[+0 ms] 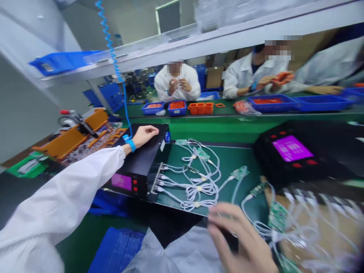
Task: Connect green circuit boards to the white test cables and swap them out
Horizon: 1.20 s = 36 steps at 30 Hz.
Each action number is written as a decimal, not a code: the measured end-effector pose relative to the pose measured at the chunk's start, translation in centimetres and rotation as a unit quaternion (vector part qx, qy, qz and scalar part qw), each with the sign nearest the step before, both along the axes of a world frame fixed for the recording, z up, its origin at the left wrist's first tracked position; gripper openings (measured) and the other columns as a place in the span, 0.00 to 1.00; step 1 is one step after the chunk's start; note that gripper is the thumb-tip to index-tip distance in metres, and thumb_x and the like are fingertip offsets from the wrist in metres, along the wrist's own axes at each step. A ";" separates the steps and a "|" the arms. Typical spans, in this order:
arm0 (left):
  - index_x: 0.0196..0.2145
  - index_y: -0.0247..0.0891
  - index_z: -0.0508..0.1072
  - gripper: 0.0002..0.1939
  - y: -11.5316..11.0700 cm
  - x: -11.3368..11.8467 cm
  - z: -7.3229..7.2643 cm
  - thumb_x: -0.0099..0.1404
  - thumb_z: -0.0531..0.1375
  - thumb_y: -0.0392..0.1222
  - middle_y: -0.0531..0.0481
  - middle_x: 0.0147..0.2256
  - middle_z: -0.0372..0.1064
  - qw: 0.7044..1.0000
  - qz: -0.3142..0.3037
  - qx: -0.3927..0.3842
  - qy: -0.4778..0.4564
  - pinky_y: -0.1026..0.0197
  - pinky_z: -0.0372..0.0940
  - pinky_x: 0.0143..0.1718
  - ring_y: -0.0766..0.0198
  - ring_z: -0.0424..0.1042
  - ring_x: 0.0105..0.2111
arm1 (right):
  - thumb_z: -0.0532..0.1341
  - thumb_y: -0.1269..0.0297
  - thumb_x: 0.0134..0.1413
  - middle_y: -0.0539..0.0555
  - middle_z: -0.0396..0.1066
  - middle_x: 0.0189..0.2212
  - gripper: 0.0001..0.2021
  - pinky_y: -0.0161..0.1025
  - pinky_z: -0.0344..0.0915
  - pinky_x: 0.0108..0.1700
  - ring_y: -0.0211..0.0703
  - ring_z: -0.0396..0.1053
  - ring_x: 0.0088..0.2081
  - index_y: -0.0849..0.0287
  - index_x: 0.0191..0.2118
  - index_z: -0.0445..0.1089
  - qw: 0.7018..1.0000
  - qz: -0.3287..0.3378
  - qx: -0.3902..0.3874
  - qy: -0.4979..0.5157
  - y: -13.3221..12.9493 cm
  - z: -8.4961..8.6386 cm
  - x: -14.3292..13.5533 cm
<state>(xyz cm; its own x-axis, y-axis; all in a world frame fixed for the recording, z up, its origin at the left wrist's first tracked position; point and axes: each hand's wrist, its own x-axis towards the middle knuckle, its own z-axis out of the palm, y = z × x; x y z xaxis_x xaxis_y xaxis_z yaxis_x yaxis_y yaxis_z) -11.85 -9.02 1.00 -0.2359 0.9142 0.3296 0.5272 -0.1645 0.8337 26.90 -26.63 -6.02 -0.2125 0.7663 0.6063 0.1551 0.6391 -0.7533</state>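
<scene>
Taking 12 as dead ahead of the wearer: a black unit (327, 144) is sitting at 1–2, a black box (142, 155) at 11. A blue shelf bin (65, 62) is resting up at 11, contents hidden. Along the far bench (224, 113), two blue bins (150, 111) at 12 are holding orange pcs (177, 104); a longer bin (273, 108) at 1 is holding more, w/ a clear bag (245, 107) of them just left. R hand (241, 235), blurred, is hovering at 2 by the mat's near edge, thumb & fingers apart. L hand (142, 136) is hanging over the box top, fingers curling; can't tell if they're pinching or touching anything. White cables (207, 187) are running from the box, coiling at 12 close to that edge; green mat (239, 155) is showing at 1, btwn coils & unit. Small PCBs (278, 218) are lying at cable ends, 12 to 2.
</scene>
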 end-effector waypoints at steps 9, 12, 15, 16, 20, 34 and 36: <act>0.35 0.37 0.82 0.18 0.2 -0.5 -0.1 0.51 0.71 0.53 0.45 0.35 0.80 0.997 0.036 -0.034 0.062 0.57 0.71 0.45 0.55 0.77 0.38 | 0.58 0.51 0.65 0.75 0.64 0.58 0.22 0.60 0.62 0.60 0.69 0.60 0.65 0.64 0.50 0.78 0.919 -0.283 -0.189 -0.199 8.2 -7.2 2.1; 0.35 0.40 0.81 0.19 0.0 -0.3 0.2 0.52 0.72 0.56 0.51 0.36 0.81 0.996 0.045 -0.042 0.069 0.59 0.71 0.47 0.59 0.77 0.39 | 0.58 0.56 0.66 0.79 0.61 0.60 0.22 0.59 0.61 0.60 0.72 0.58 0.65 0.68 0.55 0.75 0.879 -0.335 -0.205 -0.271 10.7 -6.1 1.1; 0.36 0.46 0.81 0.22 -0.4 -0.1 0.6 0.52 0.71 0.64 0.60 0.36 0.80 0.994 0.041 -0.053 0.092 0.59 0.69 0.51 0.60 0.76 0.42 | 0.57 0.58 0.68 0.80 0.65 0.56 0.21 0.55 0.63 0.57 0.70 0.65 0.59 0.71 0.55 0.74 0.832 -0.363 -0.244 -0.339 13.8 -4.3 0.3; 0.34 0.48 0.81 0.24 -0.6 -0.1 0.7 0.49 0.70 0.68 0.63 0.35 0.80 0.992 0.048 -0.058 0.102 0.57 0.70 0.52 0.59 0.76 0.42 | 0.56 0.59 0.68 0.79 0.67 0.53 0.21 0.54 0.64 0.55 0.69 0.67 0.56 0.72 0.54 0.74 0.820 -0.365 -0.262 -0.355 14.8 -3.8 0.2; 0.33 0.61 0.79 0.20 -0.8 -0.3 1.0 0.49 0.66 0.74 0.73 0.33 0.79 0.986 0.046 -0.070 0.143 0.49 0.72 0.52 0.53 0.78 0.44 | 0.58 0.65 0.66 0.79 0.72 0.48 0.17 0.53 0.66 0.51 0.69 0.70 0.53 0.75 0.48 0.77 0.807 -0.369 -0.306 -0.346 17.3 -2.9 0.4; 0.55 0.43 0.76 0.28 1.0 25.4 -0.5 0.70 0.52 0.65 0.42 0.47 0.79 0.908 -0.389 -0.129 0.081 0.49 0.69 0.55 0.50 0.77 0.49 | 0.59 0.59 0.68 0.59 0.77 0.49 0.12 0.49 0.71 0.57 0.48 0.75 0.51 0.56 0.47 0.79 0.947 -0.303 -0.042 0.096 7.4 -0.6 3.5; 0.56 0.42 0.76 0.30 0.9 29.4 -1.5 0.72 0.50 0.64 0.41 0.50 0.78 0.890 -0.430 -0.130 0.076 0.49 0.66 0.58 0.50 0.75 0.52 | 0.60 0.60 0.67 0.59 0.77 0.49 0.12 0.48 0.72 0.57 0.48 0.75 0.51 0.54 0.48 0.79 0.948 -0.296 -0.037 0.113 5.9 -0.1 4.1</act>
